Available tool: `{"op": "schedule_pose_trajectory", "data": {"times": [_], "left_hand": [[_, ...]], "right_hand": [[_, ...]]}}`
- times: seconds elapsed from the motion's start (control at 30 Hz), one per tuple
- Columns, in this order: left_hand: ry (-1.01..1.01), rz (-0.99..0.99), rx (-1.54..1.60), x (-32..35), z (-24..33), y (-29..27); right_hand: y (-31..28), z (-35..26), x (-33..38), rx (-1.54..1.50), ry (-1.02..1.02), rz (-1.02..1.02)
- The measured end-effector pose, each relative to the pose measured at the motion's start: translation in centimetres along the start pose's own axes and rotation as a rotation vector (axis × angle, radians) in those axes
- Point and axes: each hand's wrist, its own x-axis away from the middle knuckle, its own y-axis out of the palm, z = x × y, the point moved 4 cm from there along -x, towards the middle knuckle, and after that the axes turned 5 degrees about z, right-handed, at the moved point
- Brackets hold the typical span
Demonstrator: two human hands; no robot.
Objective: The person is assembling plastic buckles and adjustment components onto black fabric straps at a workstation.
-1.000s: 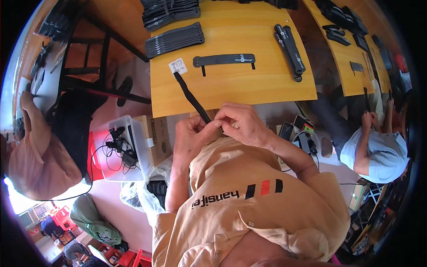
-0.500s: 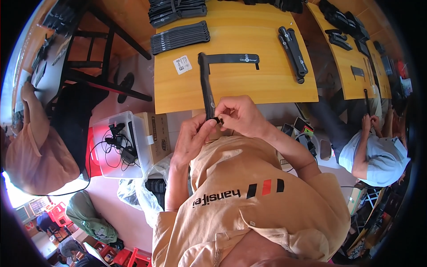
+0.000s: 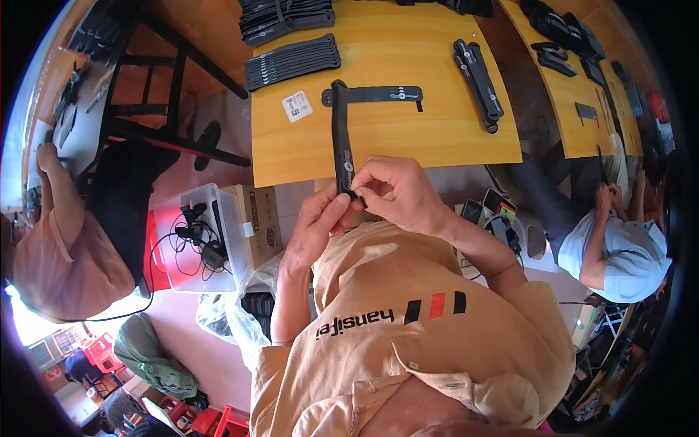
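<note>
In front of my body, at the table's near edge, both hands pinch the near end of a long black strap (image 3: 340, 135). My left hand (image 3: 314, 226) grips it with thumb and fingers from the left. My right hand (image 3: 400, 193) holds the small folded end tip between thumb and fingertips. The strap's far end reaches over the table and crosses a second black strap (image 3: 375, 95), which lies flat across the wooden table (image 3: 437, 149). The fingers partly hide the fold, so its details cannot be made out.
A row of black straps (image 3: 291, 62) and a bundled stack (image 3: 284, 22) lie at the far left. More straps (image 3: 478, 87) lie at the right, and a white label (image 3: 297, 107) at the left. A clear bin (image 3: 167, 247) holds cables below left. People sit on both sides.
The held strap has straightened, and its far end has shifted slightly right and away from me. My hands stay in nearly the same place, still pinching its near end.
</note>
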Motion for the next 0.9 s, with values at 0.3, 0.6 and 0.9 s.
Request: {"op": "schedule_pose_trajectory", "data": {"times": [0.3,0.6,0.9], "left_hand": [[-0.044,0.114,-0.094,-0.2,0.2,-0.1],[-0.055,0.181,-0.13,-0.6,0.1,0.0],[0.05,0.326,-0.38,-1.1,-1.2,-0.3]], "right_hand": [[0.7,-1.4,0.5,0.386,-0.38,0.086],[1.6,-1.5,1.0,0.631,-0.554,0.1],[2.4,-0.2,0.8,0.812,-0.66,0.097]]}}
